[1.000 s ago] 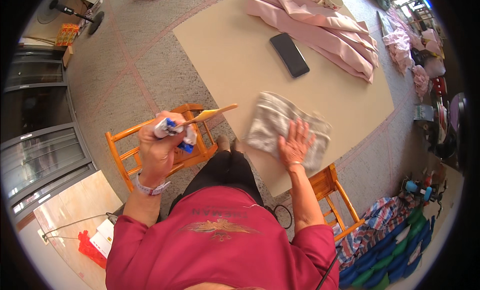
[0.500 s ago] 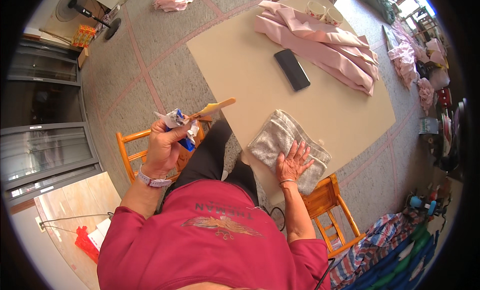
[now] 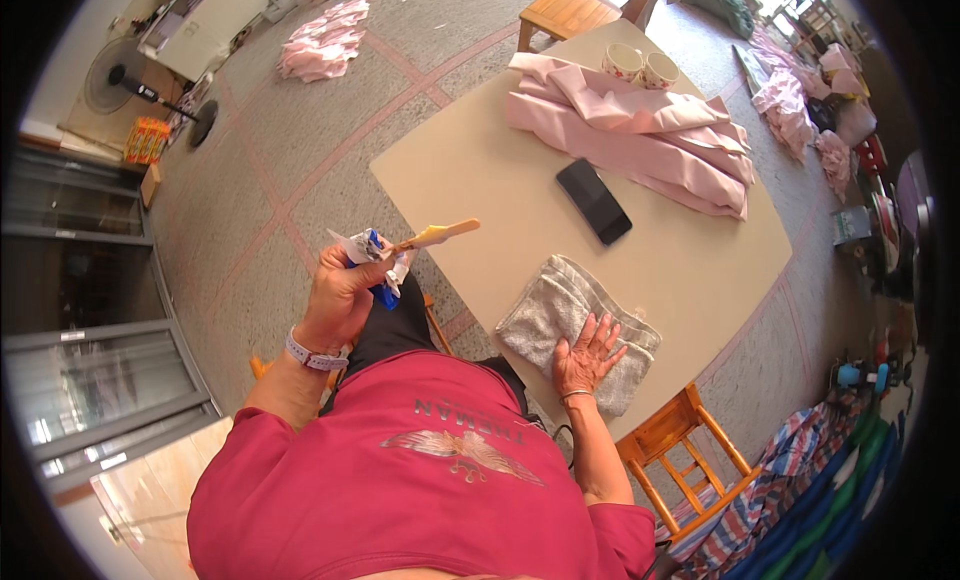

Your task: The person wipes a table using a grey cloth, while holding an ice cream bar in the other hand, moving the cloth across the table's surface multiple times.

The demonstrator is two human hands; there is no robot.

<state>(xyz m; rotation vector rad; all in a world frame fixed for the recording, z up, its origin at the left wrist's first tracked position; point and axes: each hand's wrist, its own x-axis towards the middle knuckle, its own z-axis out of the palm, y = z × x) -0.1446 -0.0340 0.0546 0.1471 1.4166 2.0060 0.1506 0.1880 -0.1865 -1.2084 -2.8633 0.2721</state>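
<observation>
My left hand [image 3: 342,298], raised left of the table, is closed on a crumpled blue-and-white wrapper [image 3: 386,292] and an ice-pop stick [image 3: 462,226]. The stick's rounded end points right; something yellow clings to its middle, and brown shows nearer the fingers. How the stick sits in the wrapper is partly hidden. My right hand [image 3: 590,357] lies flat with fingers spread on a folded grey-beige towel [image 3: 545,310] at the table's near edge. Beyond the towel is a dark phone [image 3: 594,201].
On the far part of the table [image 3: 450,170] lie folded pink cloth [image 3: 640,130] and two patterned cups [image 3: 623,62]. A wooden chair [image 3: 690,460] stands at the near right, another chair [image 3: 570,12] behind the table. A fan [image 3: 200,120] and a pink cloth pile [image 3: 325,40] stand on the floor.
The whole view has shifted slightly, so the table and floor things sit differently in it. My left hand still grips the stick and wrapper; my right hand stays flat on the towel.
</observation>
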